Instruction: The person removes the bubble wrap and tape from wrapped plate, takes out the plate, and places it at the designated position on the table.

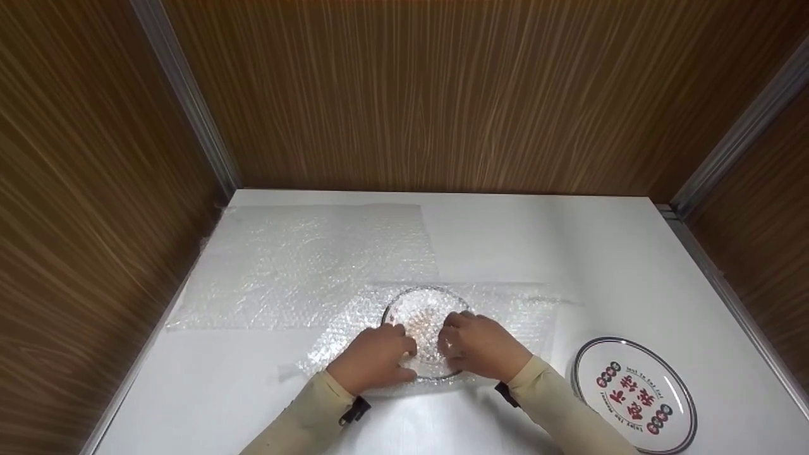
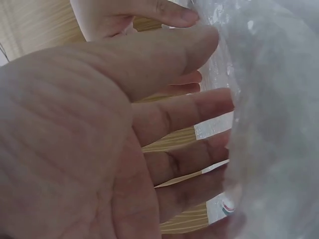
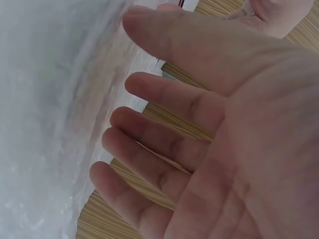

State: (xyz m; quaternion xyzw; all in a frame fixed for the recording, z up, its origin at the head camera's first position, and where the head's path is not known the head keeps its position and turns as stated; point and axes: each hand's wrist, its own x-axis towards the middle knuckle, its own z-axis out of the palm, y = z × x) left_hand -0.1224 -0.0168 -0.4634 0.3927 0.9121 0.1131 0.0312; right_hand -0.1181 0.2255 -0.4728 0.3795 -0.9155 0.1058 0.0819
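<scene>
The round white dark-rimmed plate (image 1: 425,306) lies beneath clear plastic bubble wrap (image 1: 515,316), between your left hand (image 1: 373,358) and right hand (image 1: 486,346), neither clearly nearer, both touching the wrap with unclenched fingers, grasping nothing.

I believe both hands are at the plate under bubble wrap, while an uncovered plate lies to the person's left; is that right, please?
Not quite: the head view shows the uncovered plate lying to the person's right, not left; the rest is correct.
</scene>
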